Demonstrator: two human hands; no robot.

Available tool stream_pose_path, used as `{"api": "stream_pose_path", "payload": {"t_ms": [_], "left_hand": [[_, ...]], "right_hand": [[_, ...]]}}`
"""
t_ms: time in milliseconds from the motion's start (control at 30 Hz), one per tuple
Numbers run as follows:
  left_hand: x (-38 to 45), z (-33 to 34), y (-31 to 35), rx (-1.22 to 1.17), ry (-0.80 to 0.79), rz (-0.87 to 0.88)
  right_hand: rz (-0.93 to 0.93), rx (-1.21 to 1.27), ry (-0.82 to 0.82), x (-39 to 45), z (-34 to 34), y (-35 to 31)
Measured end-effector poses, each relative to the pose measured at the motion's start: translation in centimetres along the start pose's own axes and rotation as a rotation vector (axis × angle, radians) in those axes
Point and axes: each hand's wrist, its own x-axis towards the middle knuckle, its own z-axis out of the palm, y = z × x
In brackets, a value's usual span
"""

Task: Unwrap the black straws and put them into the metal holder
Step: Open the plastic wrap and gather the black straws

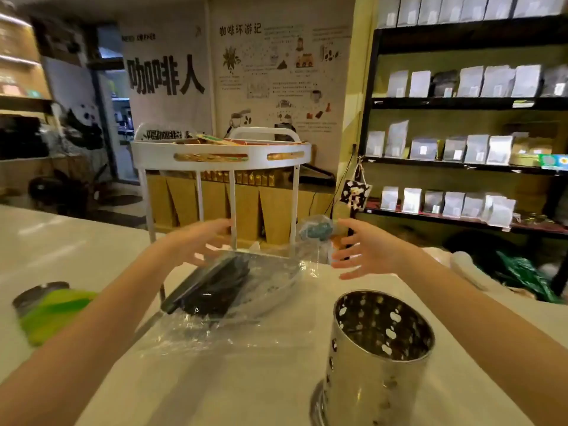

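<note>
Head view: both hands, left hand (199, 241) and right hand (365, 250), spread open, empty, above the plastic-wrapped black straws (215, 287); perforated metal holder (378, 348) near right; far poster (166, 75) reads "咖啡人".

Materials and finish on the bench

The metal holder (379, 355) is shiny brushed steel with punched holes, and its inner wall reflects light. The black straws (215, 287) look like glossy dark plastic, and they lie inside a clear plastic wrap (246, 321) that is thin, crinkled and full of bright highlights. The bench (61, 250) has a smooth pale top with a soft sheen. At the left lies a green object (52, 312) with a smooth, rubber-like matt surface. Behind, the white cart (221, 152) looks like smooth painted metal or plastic.
</note>
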Motion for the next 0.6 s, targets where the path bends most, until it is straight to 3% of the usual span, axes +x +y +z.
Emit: {"api": "stream_pose_path", "payload": {"t_ms": [100, 233, 367, 600], "left_hand": [[1.2, -0.1, -2.3, 0.056, 0.052, -0.132], [3.1, 0.1, -4.8, 0.069, 0.063, -0.221], [4.0, 0.1, -6.3, 0.084, 0.031, -0.287], [3.8, -0.1, -7.2, -0.013, 0.013, -0.284]], "right_hand": [[0.145, 0.006, -0.068, 1.7, 0.1, 1.3], [0.197, -0.042, -0.178, 4.0, 1.0, 3.2], [0.167, -0.050, -0.278, 4.8, 2.1, 3.9], [-0.006, 0.062, -0.220, 5.2, 2.6, 3.4]]}}
